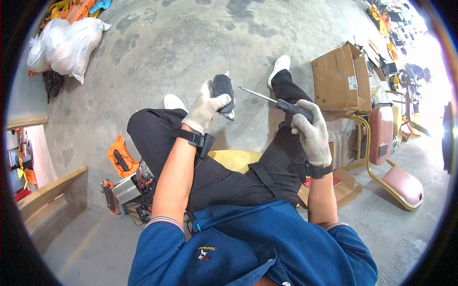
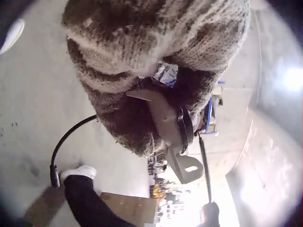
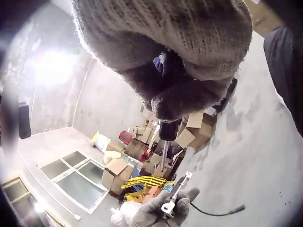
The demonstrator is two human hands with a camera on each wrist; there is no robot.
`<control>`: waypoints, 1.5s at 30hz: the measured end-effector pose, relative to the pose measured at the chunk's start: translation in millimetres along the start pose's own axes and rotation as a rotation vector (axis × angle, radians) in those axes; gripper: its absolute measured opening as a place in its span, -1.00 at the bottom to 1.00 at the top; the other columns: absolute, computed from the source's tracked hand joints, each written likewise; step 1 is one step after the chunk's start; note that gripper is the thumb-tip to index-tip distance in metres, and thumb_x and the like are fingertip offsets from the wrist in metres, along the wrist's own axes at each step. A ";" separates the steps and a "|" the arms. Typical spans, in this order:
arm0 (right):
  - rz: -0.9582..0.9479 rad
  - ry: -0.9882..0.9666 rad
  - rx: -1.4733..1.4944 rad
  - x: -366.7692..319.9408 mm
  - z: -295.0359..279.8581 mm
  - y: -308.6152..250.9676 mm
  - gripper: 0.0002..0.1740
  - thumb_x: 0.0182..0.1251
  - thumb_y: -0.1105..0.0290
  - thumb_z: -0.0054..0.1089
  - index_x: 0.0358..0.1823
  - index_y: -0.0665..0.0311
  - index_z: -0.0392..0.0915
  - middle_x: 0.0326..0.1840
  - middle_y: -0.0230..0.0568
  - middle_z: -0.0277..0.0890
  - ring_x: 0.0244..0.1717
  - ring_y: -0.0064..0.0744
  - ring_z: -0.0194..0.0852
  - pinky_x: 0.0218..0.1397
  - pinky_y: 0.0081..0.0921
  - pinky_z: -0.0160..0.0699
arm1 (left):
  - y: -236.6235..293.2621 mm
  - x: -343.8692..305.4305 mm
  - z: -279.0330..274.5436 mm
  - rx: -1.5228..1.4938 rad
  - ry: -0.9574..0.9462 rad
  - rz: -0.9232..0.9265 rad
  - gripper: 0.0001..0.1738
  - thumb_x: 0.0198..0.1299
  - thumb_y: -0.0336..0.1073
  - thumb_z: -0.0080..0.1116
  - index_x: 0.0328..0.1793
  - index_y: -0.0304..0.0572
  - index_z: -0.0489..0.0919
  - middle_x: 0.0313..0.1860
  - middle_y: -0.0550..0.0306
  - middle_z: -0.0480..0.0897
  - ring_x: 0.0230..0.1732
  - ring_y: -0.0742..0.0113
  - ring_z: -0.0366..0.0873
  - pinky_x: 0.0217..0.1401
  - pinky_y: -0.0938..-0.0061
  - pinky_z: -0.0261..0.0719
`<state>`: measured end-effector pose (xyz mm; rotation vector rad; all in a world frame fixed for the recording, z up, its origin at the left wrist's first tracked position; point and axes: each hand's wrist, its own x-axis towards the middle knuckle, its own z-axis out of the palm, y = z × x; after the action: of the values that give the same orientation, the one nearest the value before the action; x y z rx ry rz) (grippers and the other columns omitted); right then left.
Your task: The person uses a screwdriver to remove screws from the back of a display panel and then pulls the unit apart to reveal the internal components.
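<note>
In the head view, my gloved left hand point(image 1: 204, 109) grips a black oblong device point(image 1: 223, 93) with the thumb across it. Pale metal tabs stick out at both its ends. One slotted metal tab point(image 2: 187, 169) shows close up in the left wrist view, and a thin black cable point(image 2: 60, 141) ending in a plug hangs beside the hand. My gloved right hand point(image 1: 312, 131) holds a screwdriver point(image 1: 290, 108) by its dark handle, fingers curled round it. Its shaft points left toward the device, with a gap between tip and device.
Between the legs is a yellow seat point(image 1: 234, 159). At left on the floor lie an orange case point(image 1: 121, 155) and a silver box with wires point(image 1: 126, 189). A cardboard box point(image 1: 334, 81) and a pink chair point(image 1: 402, 183) stand at right; a white plastic bag point(image 1: 69, 45) lies far left.
</note>
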<state>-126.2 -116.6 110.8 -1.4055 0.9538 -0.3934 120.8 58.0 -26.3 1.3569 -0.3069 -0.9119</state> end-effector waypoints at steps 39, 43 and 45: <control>0.053 -0.085 0.436 5.6 -3.8 11.8 -0.52 0.54 0.52 0.32 0.42 0.40 0.47 -0.07 -0.23 0.55 -0.27 -0.51 0.56 -0.23 -0.59 0.62 | 27.8 2.0 -16.3 -0.852 -0.247 -0.064 -0.33 0.34 -0.33 0.44 0.48 -0.54 0.47 0.25 -0.40 0.68 0.16 -0.25 0.79 0.36 -0.27 0.79; 0.059 -0.080 0.372 5.2 -2.5 9.5 -0.50 0.51 0.52 0.33 0.42 0.41 0.47 -0.07 -0.24 0.56 -0.27 -0.51 0.58 -0.21 -0.58 0.64 | 33.1 2.4 -10.0 -1.054 -0.311 -0.130 -0.33 0.47 -0.10 0.33 0.47 -0.52 0.49 0.20 -0.44 0.69 0.17 -0.35 0.77 0.37 -0.42 0.72; 0.054 -0.079 0.352 5.1 -2.9 8.4 -0.50 0.51 0.52 0.33 0.42 0.40 0.48 -0.06 -0.23 0.57 -0.27 -0.51 0.59 -0.21 -0.58 0.65 | 23.8 7.4 -9.3 -1.062 -0.328 -0.110 -0.30 0.53 0.01 0.23 0.49 -0.51 0.48 0.22 -0.46 0.68 0.19 -0.41 0.75 0.37 -0.49 0.68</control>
<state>-127.8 -120.7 101.6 -1.0658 0.8111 -0.4391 140.8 58.0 -8.7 0.2457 0.0321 -1.1467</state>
